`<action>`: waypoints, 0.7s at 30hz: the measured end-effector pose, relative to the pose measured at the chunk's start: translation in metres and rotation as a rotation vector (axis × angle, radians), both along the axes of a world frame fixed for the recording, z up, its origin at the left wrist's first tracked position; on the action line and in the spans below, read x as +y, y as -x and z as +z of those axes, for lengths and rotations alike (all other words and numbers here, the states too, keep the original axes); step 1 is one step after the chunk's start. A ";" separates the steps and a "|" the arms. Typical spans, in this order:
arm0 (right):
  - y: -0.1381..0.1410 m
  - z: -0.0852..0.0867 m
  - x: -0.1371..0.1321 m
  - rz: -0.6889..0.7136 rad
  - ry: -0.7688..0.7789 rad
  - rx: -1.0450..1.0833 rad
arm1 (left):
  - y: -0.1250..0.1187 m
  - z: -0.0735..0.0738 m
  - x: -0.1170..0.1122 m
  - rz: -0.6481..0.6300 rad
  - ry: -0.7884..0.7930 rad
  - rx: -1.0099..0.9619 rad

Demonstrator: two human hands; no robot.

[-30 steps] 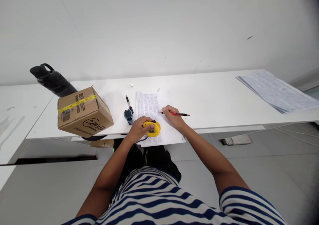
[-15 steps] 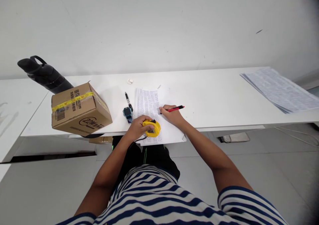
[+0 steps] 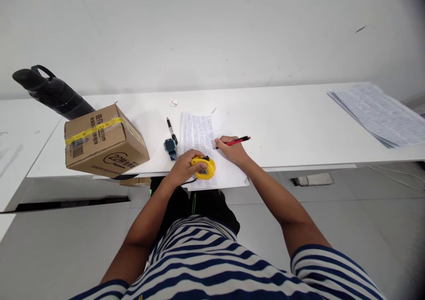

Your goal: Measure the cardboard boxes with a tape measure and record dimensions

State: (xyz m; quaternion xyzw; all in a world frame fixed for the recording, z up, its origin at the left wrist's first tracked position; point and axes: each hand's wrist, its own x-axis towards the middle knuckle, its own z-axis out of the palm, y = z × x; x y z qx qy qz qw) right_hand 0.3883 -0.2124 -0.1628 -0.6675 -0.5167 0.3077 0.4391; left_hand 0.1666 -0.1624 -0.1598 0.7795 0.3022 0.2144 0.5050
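Observation:
My left hand (image 3: 182, 168) is closed around a yellow tape measure (image 3: 205, 167) that rests on a printed sheet of paper (image 3: 199, 136) at the white desk's near edge. My right hand (image 3: 232, 149) grips a red pen (image 3: 236, 141) with its tip on the right side of the sheet's printed column. The two hands are a short span apart on the same sheet.
A blue smartwatch (image 3: 170, 147) and a black pen (image 3: 170, 127) lie just left of the sheet. A taped cardboard box (image 3: 104, 141) overhangs the white desk (image 3: 282, 127) at left, with a black bottle (image 3: 53, 94) behind it. A stack of printed papers (image 3: 381, 114) lies far right.
The red pen's tail has swung upward in my right hand, which shifted slightly along the sheet. My left hand stays on the tape measure. The view has tilted a little.

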 end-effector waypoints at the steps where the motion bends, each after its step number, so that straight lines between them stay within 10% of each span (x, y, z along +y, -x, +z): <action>1: 0.000 0.000 0.000 -0.013 -0.007 0.001 | 0.000 0.000 0.000 0.005 0.019 0.004; 21: 0.003 0.003 -0.002 -0.015 -0.003 0.008 | 0.000 0.002 -0.001 0.015 0.061 0.035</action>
